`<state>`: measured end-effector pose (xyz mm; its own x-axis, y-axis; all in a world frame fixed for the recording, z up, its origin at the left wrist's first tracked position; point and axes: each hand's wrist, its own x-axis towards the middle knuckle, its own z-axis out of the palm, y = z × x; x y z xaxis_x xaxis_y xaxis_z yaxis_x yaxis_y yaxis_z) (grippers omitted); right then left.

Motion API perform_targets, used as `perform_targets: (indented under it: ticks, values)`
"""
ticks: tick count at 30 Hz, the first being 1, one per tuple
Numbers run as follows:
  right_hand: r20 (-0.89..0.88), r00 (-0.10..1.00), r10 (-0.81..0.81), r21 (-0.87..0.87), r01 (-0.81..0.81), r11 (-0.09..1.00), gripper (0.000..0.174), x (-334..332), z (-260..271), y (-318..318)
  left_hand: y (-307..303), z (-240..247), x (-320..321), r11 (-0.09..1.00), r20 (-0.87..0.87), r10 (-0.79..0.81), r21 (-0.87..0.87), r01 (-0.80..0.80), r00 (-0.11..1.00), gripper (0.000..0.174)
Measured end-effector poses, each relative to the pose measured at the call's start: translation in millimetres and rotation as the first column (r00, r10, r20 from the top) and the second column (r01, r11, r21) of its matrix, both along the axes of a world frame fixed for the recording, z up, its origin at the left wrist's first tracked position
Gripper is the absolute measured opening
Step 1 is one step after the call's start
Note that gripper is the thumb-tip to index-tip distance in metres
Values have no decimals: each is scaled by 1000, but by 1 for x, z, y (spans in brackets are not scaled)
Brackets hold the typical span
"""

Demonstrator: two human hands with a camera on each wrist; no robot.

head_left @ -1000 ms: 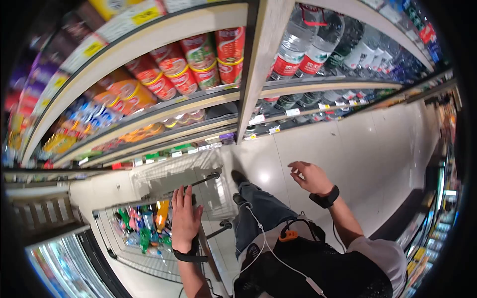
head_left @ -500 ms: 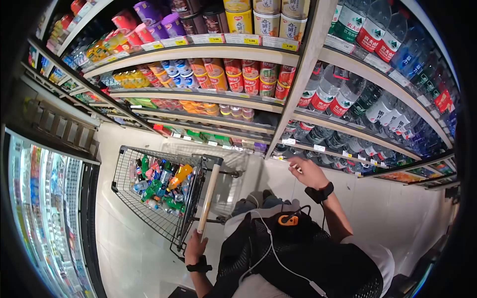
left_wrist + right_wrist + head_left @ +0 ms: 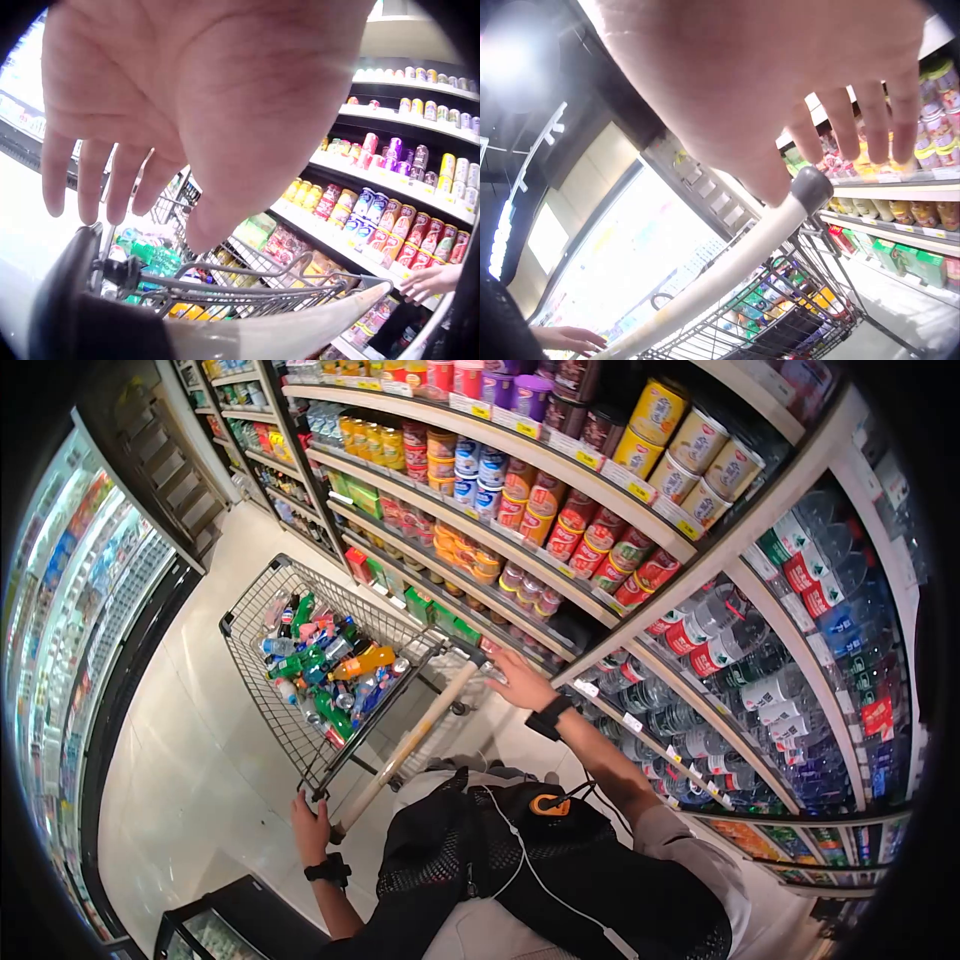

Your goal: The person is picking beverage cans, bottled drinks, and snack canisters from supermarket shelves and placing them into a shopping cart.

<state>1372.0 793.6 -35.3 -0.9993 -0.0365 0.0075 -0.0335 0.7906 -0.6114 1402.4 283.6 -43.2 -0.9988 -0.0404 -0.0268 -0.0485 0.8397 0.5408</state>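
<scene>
A shopping cart (image 3: 248, 657) stands in front of me, its wire basket holding a heap of bottles and cans (image 3: 335, 660). Its pale handle bar (image 3: 425, 725) runs slantwise between my hands. At the bar's near left end is my left hand (image 3: 311, 830), fingers extended toward the basket's corner. In the left wrist view, its spread fingers (image 3: 94, 180) hang above the dark end of the bar. My right hand (image 3: 520, 680) reaches the bar's far right end, its fingers straight. The right wrist view has that palm above the grey end cap (image 3: 812, 190), thumb close to it.
Shelves of canned drinks (image 3: 530, 500) curve along the far side of the aisle. Large water bottles (image 3: 715, 635) fill the shelves at right. A lit cooler (image 3: 60, 620) lines the left, and a dark-edged case (image 3: 240, 915) stands at the lower left. Pale tiles (image 3: 200, 710) cover the floor.
My view has turned left, bringing the cart nearer the middle. The right hand has moved from open air to the handle's right end. The left hand has come down to its left end.
</scene>
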Motion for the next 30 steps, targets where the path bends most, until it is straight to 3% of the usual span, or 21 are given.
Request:
perform_targets:
  ticks: [2,3,6,7,8,9,10,12,13,14,17,20,22,25,28,30]
  values:
    - [-88,996,3,39,1,999,49,-31,-8,-16,-7,1,1,996,56,-41,-79,45,998,41]
    - [-103,995,19,56,-13,998,51,-42,-12,-18,-7,-9,7,984,9,-142,-104,142,990,41]
    - [-88,995,44,94,-36,995,58,-75,-40,-31,6,-39,28,987,-148,-72,-154,49,986,44]
    - [-46,998,-47,80,50,996,61,-80,-48,-37,8,-46,31,998,-93,33,56,-27,995,49]
    - [-3,991,-136,70,136,988,64,-85,-51,-41,16,-43,32,998,-81,38,60,-34,996,49]
    - [119,968,-220,86,211,974,68,-90,-43,-43,24,-34,32,971,-45,141,200,-130,989,53]
    - [122,969,-215,86,205,975,68,-100,-38,-44,25,-29,29,918,-4,239,328,-225,971,57]
    - [305,912,-276,160,236,958,67,-116,-34,-49,21,-35,29,921,-23,243,320,-223,970,61]
    - [277,896,-347,249,282,926,56,-118,-31,-50,19,-38,29,925,-44,240,313,-215,970,66]
    - [279,899,-338,245,274,930,56,-120,-26,-50,21,-37,29,925,-44,248,309,-223,968,66]
    - [325,888,-324,303,226,926,43,-121,-26,-43,28,-37,40,766,150,346,524,-371,926,78]
    - [319,895,-312,284,224,932,44,-119,-31,-43,20,-63,51,701,144,408,583,-411,902,79]
    - [239,911,-336,265,272,925,33,-115,-20,-41,22,-72,50,767,92,372,531,-362,924,79]
    - [269,892,-364,265,295,918,32,-115,-10,-34,37,-48,34,725,131,383,570,-386,914,76]
    - [273,879,-391,325,298,898,33,-113,-3,-38,29,-75,31,762,13,372,566,-314,928,72]
    - [291,873,-390,320,296,900,35,-116,-10,-35,28,-69,26,747,48,373,576,-331,926,71]
